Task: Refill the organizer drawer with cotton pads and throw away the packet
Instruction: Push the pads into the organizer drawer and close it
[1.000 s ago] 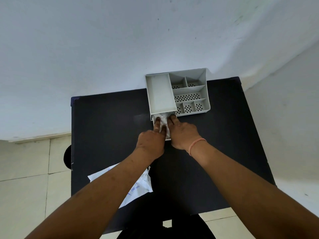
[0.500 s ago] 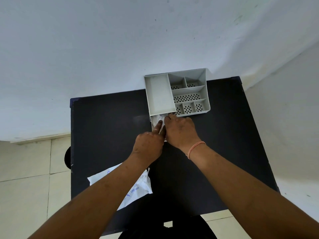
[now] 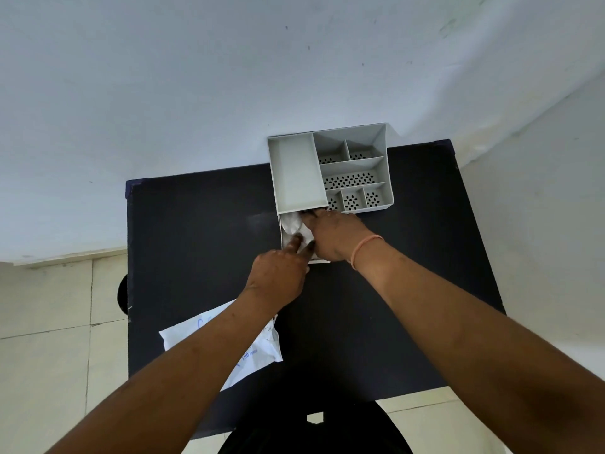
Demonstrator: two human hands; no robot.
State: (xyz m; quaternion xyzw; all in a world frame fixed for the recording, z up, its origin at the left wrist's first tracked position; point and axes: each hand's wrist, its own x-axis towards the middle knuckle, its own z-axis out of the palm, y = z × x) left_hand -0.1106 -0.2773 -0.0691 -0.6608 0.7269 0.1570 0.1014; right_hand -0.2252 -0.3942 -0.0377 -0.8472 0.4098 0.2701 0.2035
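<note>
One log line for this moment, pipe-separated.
stage: filling | both hands pressing white cotton pads into open grey organizer drawer | white plastic packet on black table, not binned

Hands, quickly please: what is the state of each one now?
Left hand: open, fingertips pressing the white cotton pads in the pulled-out grey drawer.
Right hand: open, flat over the pads, holding nothing.

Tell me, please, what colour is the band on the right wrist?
Pale orange-pink wristband, seen in the head view.
</note>
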